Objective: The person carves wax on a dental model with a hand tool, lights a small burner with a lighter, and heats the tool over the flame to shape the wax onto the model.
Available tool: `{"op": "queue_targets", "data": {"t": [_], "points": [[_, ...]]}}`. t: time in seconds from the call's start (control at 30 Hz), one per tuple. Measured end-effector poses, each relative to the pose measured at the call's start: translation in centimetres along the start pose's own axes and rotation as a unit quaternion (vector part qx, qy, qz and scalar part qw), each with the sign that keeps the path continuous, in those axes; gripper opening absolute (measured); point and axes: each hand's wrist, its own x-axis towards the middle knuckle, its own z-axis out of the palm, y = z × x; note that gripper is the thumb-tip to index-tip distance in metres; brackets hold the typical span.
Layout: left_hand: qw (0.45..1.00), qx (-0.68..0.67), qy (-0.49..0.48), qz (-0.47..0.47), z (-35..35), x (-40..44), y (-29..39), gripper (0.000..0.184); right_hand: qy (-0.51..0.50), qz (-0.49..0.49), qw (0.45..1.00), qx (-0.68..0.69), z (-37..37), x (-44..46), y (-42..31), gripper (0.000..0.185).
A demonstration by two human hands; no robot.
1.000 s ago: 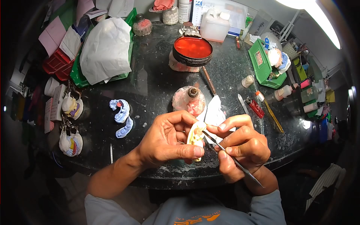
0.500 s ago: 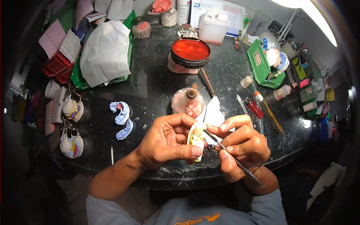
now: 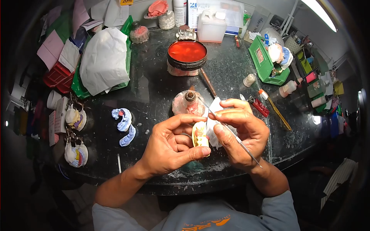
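Note:
My left hand (image 3: 167, 144) grips a small yellow dental cast (image 3: 199, 134) between thumb and fingers, its row of teeth turned toward me. My right hand (image 3: 244, 133) is closed around a thin metal wax carver (image 3: 243, 146), held slanting like a pen. The carver's upper end points at the burner (image 3: 190, 97), which has a metal nozzle set in a pink-stained plaster base. Whether that tip touches anything I cannot tell. Behind the right fingers lies a crumpled white cloth (image 3: 213, 129), partly hidden by the hand.
Beyond the burner stands a black pan of red wax (image 3: 187, 52). Blue dental pieces (image 3: 122, 120) and hinged plaster models (image 3: 76, 152) lie to the left. At right are a brush (image 3: 275, 109), a red tool (image 3: 259, 107) and a green box (image 3: 266, 63) of casts.
The carver's tip has left the yellow cast and moved up toward the burner. My right hand has turned and shifted away from the cast, which stays in my left hand. The view shifted slightly.

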Motion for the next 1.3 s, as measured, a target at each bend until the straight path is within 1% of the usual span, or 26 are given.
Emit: {"op": "queue_targets", "data": {"t": [0.1, 0.2, 0.33, 0.4, 0.47, 0.6, 0.73, 0.77, 0.87, 1.0, 1.03, 1.13, 1.23, 1.3], "points": [[1.0, 0.005, 0.009, 0.012, 0.1, 0.0, -0.3, 0.058, -0.002, -0.012, 1.0, -0.006, 0.0, 0.1, 0.2, 0.019], [0.998, 0.045, 0.045, 0.03, 0.8, -0.1, 0.1, 0.057, -0.003, -0.038, 0.999, -0.001, -0.2, 0.2, 0.4, 0.017], [0.992, 0.076, 0.067, 0.073, 0.8, 0.0, -0.6, 0.059, -0.007, -0.067, 0.998, 0.02, -0.4, 0.1, 0.0, 0.016], [0.989, 0.093, 0.073, 0.094, 0.9, 0.0, -0.7, 0.059, -0.033, -0.077, 0.996, 0.038, -0.6, 0.0, -0.4, 0.016], [0.981, 0.101, 0.089, 0.138, 0.9, 0.1, -1.3, 0.058, -0.067, -0.079, 0.993, 0.061, -0.8, -0.3, -0.9, 0.014], [0.963, 0.136, 0.095, 0.211, 0.6, 0.3, -2.4, 0.056, -0.069, -0.095, 0.992, 0.04, -0.6, -0.3, -1.4, 0.016], [0.965, 0.169, 0.099, 0.177, 0.6, 0.2, -2.1, 0.053, -0.023, -0.089, 0.996, -0.011, -0.1, 0.4, -1.1, 0.017], [0.969, 0.154, 0.095, 0.166, 0.7, 0.2, -2.0, 0.052, -0.014, -0.071, 0.997, -0.012, 0.0, 0.3, -0.7, 0.017], [0.981, 0.116, 0.083, 0.134, 0.8, 0.1, -1.9, 0.049, 0.004, -0.069, 0.997, -0.027, 0.1, 0.3, 0.0, 0.016], [0.991, 0.089, 0.066, 0.079, 1.0, -0.1, -1.5, 0.051, -0.006, -0.06, 0.998, 0.004, -0.3, 0.1, -0.3, 0.017], [0.993, 0.084, 0.061, 0.061, 1.0, -0.2, -1.3, 0.052, 0.004, -0.071, 0.997, 0.009, -0.2, 0.1, -0.2, 0.017], [0.996, 0.078, 0.045, 0.021, 1.0, -0.1, -0.9, 0.053, -0.001, -0.055, 0.997, 0.044, -0.3, -0.2, -0.1, 0.016], [0.998, 0.061, 0.029, -0.006, 1.1, 0.0, -0.4, 0.053, 0.014, -0.04, 0.997, 0.057, -0.2, -0.4, 0.1, 0.015], [0.999, 0.049, 0.017, -0.007, 1.1, -0.1, -0.3, 0.051, -0.013, -0.034, 0.999, 0.032, -0.5, -0.3, -0.1, 0.017]]}}
